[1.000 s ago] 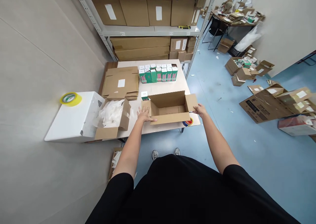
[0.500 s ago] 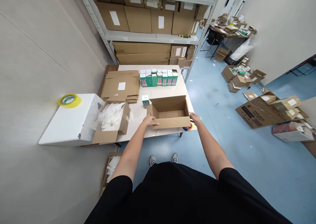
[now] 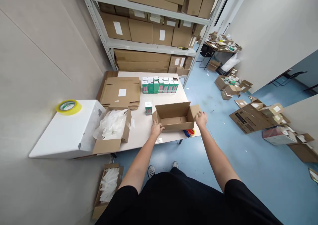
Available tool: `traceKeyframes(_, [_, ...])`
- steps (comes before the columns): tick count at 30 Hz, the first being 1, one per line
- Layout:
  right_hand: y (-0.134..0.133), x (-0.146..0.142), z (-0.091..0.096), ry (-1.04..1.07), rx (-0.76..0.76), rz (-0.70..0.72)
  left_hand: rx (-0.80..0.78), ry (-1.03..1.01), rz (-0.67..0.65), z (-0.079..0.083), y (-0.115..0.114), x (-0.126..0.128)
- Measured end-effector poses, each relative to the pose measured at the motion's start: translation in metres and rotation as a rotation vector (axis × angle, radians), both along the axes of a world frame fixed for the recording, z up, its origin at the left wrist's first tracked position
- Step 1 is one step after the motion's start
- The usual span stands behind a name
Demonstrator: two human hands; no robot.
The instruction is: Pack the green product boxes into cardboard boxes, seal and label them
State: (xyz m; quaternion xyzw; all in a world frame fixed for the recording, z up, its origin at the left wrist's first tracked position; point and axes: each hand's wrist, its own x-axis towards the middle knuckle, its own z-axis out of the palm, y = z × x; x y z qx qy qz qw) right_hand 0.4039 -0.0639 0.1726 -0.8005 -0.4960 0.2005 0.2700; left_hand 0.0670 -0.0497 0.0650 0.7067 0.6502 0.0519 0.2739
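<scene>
An open, empty cardboard box (image 3: 176,115) stands near the front edge of a pale table (image 3: 144,132). My left hand (image 3: 156,129) grips its near left corner, fingers curled on the card. My right hand (image 3: 200,119) closes on the right end flap. A single green and white carton (image 3: 148,108) stands just left of the box. Behind it, a row of several like cartons (image 3: 160,85) lines the table's far side. A roll of tape (image 3: 190,132) peeks out under the box's right end.
Flattened cardboard (image 3: 121,92) is stacked at the table's back left. A small box of white plastic bags (image 3: 113,125) sits beside a white bin (image 3: 67,129) carrying a yellow tape roll (image 3: 68,106). Metal shelving (image 3: 149,29) holds large cartons. Opened boxes (image 3: 255,114) litter the blue floor on the right.
The view has pulled back and tilted up. Both hands stay on the box, which has shifted slightly right; the left hand has slid from the front wall to the corner.
</scene>
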Motion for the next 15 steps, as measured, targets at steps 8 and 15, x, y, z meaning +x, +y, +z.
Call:
traceKeyframes(8, [0.027, -0.083, 0.001, -0.608, 0.134, 0.608, -0.002, -0.048, -0.003, -0.005, -0.008, -0.002])
traceKeyframes(15, [0.099, -0.083, -0.012, -0.734, -0.039, 0.653, 0.027, -0.06, 0.029, -0.008, -0.013, -0.002])
